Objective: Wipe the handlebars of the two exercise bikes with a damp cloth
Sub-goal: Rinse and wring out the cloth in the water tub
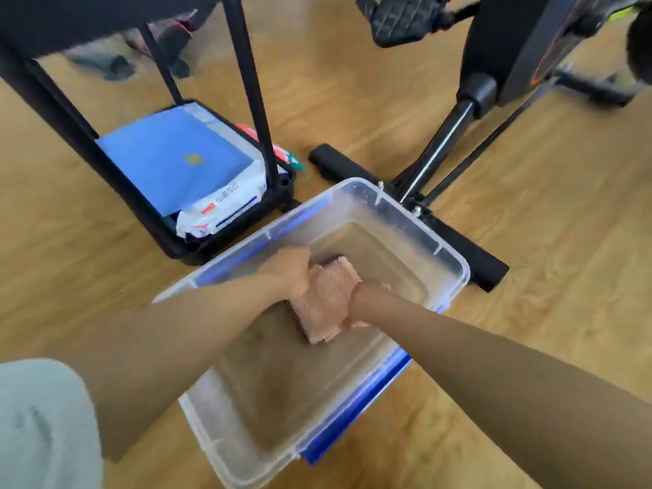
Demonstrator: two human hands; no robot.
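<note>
A pink cloth (323, 298) with a dark mesh edge is held over a clear plastic tub (455, 273) with blue clips that stands on the wooden floor. My left hand (287, 268) grips the cloth's left side and my right hand (360, 305) grips its right side, both inside the tub's rim. The base and frame of one exercise bike (494, 75) stand behind the tub, with a pedal (398, 22) at the top. No handlebars are in view.
A black metal rack (254, 111) stands at the left, its bottom shelf holding a blue folder (176, 157) and a white wipes pack (222, 206). The bike's black floor bar (487, 270) lies just behind the tub. A grey garment (42, 425) fills the lower left corner.
</note>
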